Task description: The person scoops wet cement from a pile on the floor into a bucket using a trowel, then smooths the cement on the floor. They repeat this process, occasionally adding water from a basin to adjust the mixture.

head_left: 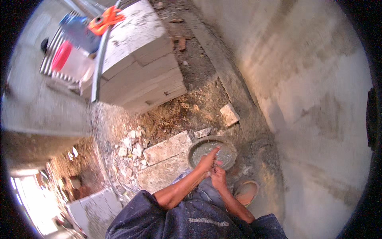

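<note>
My two hands meet over the near part of a round grey basin (192, 153) on the ground. Shiny grey liquid, like water or thin slurry, lies in the basin. My left hand (208, 161) reaches over it with at least one finger stretched out. Close below and to the right, my right hand (218, 177) has its fingers drawn together against the left. A small dark thing shows between them, too small to name.
An orange-brown bowl (246, 192) stands right of my right forearm. Pale blocks (169, 147) and rubble (133, 145) lie left of the basin. A large block stack (143, 75) holds a metal bar (99, 67), an orange item (106, 20) and plastic containers (75, 59). A plastered wall (318, 119) rises at right.
</note>
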Motion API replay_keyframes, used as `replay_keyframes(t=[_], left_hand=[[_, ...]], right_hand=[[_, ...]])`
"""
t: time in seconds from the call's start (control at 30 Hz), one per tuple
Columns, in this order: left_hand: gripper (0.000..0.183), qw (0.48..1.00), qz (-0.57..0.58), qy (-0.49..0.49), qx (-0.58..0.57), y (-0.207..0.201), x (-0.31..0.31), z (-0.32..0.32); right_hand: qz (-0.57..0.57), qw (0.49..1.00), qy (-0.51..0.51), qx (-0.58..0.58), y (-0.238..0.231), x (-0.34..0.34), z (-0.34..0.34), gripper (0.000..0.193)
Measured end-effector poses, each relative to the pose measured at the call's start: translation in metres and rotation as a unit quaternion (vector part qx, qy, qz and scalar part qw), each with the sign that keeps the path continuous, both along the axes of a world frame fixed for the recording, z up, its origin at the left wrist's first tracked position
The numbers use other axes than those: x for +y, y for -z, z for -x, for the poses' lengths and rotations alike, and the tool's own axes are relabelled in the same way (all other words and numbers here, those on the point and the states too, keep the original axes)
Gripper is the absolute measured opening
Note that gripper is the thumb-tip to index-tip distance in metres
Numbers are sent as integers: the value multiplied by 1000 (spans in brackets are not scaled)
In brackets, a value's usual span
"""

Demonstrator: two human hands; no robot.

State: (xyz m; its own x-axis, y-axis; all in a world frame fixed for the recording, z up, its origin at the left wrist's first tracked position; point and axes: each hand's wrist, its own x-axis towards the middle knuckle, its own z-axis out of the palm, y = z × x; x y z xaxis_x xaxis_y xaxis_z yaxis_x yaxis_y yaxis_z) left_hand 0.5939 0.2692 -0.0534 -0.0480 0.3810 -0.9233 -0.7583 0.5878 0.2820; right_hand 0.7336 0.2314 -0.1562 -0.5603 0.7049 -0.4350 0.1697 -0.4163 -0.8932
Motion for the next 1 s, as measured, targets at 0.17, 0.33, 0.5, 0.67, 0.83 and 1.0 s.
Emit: replay_keyframes(t=[0.17, 0.33, 0.5, 0.67, 0.83, 1.0], left_hand=[[69, 989, -65, -129, -42, -9, -6, -1], [70, 984, -151, -32, 88, -12, -41, 37], [56, 921, -10, -49, 386, 20, -209, 102], [49, 833, 158, -458, 267, 49, -464, 101], [45, 643, 295, -655, 266, 105, -698, -14], [43, 615, 428, -650, 131, 86, -747, -63]], right_hand=[[-87, 978, -143, -127, -132, 59, 28, 22], [-299, 906, -266, -142, -90, 85, 40, 34], [-5, 970, -175, -169, -126, 68, 99, 40], [-27, 964, -150, -216, -104, 72, 138, 40], [9, 970, -51, -236, -95, 2, 203, 41], [44, 978, 53, -197, -40, -28, 229, 42]])
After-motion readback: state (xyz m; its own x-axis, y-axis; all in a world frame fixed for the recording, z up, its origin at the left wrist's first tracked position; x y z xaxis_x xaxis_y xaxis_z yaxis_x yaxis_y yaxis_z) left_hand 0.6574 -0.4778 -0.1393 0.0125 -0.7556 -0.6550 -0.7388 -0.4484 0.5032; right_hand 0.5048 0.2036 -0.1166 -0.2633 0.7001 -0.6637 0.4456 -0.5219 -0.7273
